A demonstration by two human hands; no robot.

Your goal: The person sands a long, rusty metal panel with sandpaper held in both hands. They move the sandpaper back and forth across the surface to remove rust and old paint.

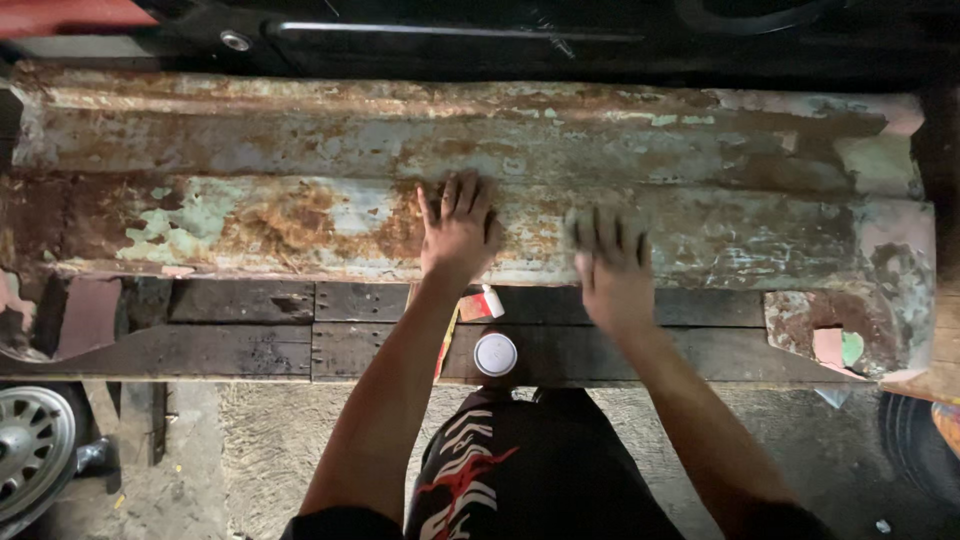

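Note:
A long rusty metal panel (300,170) with flaking pale green paint lies across dark wooden planks (240,345). My left hand (458,228) rests flat on the panel's middle, fingers spread. My right hand (612,265) is just to its right, pressed on the panel over a small grey abrasive pad (583,226) under the fingers; the hand is motion-blurred.
A small white round lid or can (495,353) and a red-and-white packet (481,304) sit on the planks between my arms. A car wheel (30,445) stands at lower left, a dark tyre (915,450) at lower right. Rough concrete floor lies below.

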